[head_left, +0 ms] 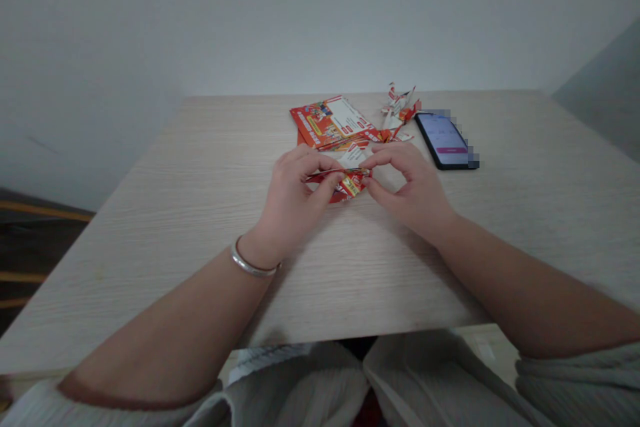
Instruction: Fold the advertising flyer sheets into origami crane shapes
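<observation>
Between my two hands is a folded piece of red and white printed paper (353,187), held just above the table. My left hand (300,187) pinches its left part between thumb and fingers. At its right end, my right hand (403,180) pinches the edge in the same way. Right behind the piece lies a stack of red printed leaflets (334,121) with white panels. Beside the stack, to its right, sits a crumpled, twisted shape of the same printed paper (399,110). My fingers hide part of the held paper.
A phone (447,140) with a lit screen lies at the back right. The pale wood-grain table (190,213) meets a plain wall (350,20) at its far edge. Wooden bars (40,210) show low on the left, beyond the table.
</observation>
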Demonstrator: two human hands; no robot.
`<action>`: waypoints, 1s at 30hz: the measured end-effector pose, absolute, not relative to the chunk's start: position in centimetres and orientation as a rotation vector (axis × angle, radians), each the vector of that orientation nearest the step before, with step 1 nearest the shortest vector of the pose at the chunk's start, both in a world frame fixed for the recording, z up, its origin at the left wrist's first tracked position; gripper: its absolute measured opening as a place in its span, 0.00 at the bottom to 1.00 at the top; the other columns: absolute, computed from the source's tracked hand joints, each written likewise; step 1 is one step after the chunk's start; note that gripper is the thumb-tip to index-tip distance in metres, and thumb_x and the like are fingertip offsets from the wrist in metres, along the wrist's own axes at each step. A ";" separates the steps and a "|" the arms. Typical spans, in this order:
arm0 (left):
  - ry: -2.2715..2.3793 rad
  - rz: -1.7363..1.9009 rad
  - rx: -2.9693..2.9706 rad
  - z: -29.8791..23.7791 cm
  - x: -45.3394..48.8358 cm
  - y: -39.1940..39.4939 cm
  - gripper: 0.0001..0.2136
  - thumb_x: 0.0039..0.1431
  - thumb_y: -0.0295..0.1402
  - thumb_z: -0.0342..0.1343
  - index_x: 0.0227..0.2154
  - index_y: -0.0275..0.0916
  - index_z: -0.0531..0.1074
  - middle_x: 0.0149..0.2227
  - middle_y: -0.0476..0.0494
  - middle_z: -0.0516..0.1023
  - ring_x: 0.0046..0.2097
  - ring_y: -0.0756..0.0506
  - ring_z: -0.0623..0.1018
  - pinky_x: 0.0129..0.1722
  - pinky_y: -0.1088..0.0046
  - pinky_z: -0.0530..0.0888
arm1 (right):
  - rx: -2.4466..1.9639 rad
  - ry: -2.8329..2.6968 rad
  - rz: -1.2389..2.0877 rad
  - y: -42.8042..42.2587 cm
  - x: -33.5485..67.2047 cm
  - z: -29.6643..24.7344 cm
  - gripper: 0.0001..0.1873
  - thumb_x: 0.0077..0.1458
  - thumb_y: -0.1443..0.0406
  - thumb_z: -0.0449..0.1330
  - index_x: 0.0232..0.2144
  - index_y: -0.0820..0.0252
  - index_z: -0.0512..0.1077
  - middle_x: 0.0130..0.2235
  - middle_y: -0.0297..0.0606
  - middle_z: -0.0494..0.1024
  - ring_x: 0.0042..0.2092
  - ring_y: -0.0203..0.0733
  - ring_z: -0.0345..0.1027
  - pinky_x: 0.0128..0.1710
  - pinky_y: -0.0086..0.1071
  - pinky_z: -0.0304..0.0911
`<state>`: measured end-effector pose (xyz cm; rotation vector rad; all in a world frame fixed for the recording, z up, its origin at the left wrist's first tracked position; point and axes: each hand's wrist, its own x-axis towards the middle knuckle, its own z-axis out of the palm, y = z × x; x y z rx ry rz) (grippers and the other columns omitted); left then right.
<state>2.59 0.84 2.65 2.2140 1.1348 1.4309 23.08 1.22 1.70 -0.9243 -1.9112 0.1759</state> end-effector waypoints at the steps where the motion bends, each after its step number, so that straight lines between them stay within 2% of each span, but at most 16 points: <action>1: 1.123 1.434 2.207 2.6 2.6 0.9 0.05 0.57 0.24 0.60 0.28 0.41 0.76 0.30 0.49 0.78 0.35 0.46 0.75 0.37 0.68 0.70 | -0.931 -1.910 0.181 1.2 23.1 1.7 0.08 0.51 0.68 0.64 0.34 0.50 0.76 0.39 0.35 0.82 0.46 0.49 0.75 0.53 0.49 0.65; 11: 1.112 1.416 2.305 2.8 2.5 0.6 0.04 0.59 0.28 0.60 0.30 0.41 0.78 0.30 0.49 0.77 0.35 0.46 0.75 0.40 0.66 0.71 | -0.851 -1.877 0.156 0.8 22.9 2.2 0.05 0.57 0.66 0.64 0.31 0.50 0.77 0.34 0.32 0.81 0.44 0.46 0.76 0.50 0.46 0.66; 22: 1.117 1.270 2.475 2.8 2.4 0.7 0.03 0.61 0.29 0.59 0.31 0.40 0.77 0.31 0.49 0.80 0.35 0.47 0.77 0.42 0.66 0.69 | -0.760 -1.912 0.127 0.8 22.6 2.6 0.04 0.58 0.67 0.63 0.30 0.52 0.75 0.32 0.31 0.81 0.38 0.43 0.74 0.44 0.42 0.67; 30: 1.078 1.366 2.452 2.7 2.4 0.8 0.05 0.62 0.30 0.60 0.29 0.40 0.76 0.29 0.50 0.79 0.34 0.47 0.77 0.40 0.66 0.68 | -0.832 -1.927 0.033 0.5 22.4 2.6 0.04 0.55 0.68 0.64 0.30 0.53 0.75 0.32 0.33 0.81 0.39 0.45 0.74 0.46 0.44 0.66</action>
